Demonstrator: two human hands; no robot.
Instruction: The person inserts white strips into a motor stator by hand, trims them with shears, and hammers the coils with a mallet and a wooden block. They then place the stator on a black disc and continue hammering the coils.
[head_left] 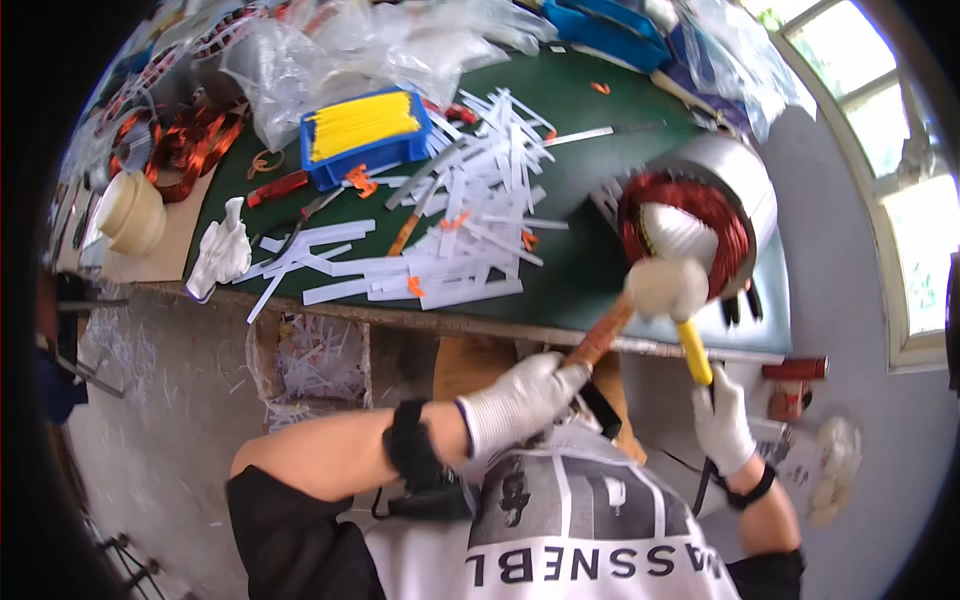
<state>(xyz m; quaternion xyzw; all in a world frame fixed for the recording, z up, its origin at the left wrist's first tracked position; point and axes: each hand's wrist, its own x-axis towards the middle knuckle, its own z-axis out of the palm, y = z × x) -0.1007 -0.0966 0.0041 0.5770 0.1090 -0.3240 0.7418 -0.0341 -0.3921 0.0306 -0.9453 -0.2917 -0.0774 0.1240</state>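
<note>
My gloved left hand [525,397] clamps a mallet [655,290], its head in front of the red coil [634,212] inside a metal drum [715,158] on the green bench [575,285]; a yellow-handled tool [692,352], tip hidden, is clutched in my right hand [724,420], where a glancing blow could nick the coil or bruise me

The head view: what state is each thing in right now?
Left hand: gloved, closed around the mallet
Mallet: held; whether it touches the yellow tool, unclear
Right hand: gloved, closed around the yellow tool
Metal cylinder with red windings: on its side, open end showing
Blue tray: filled with yellow strips
White strips: scattered loose
Loose glove: unworn, crumpled
Box below: open, holding white scraps
</note>
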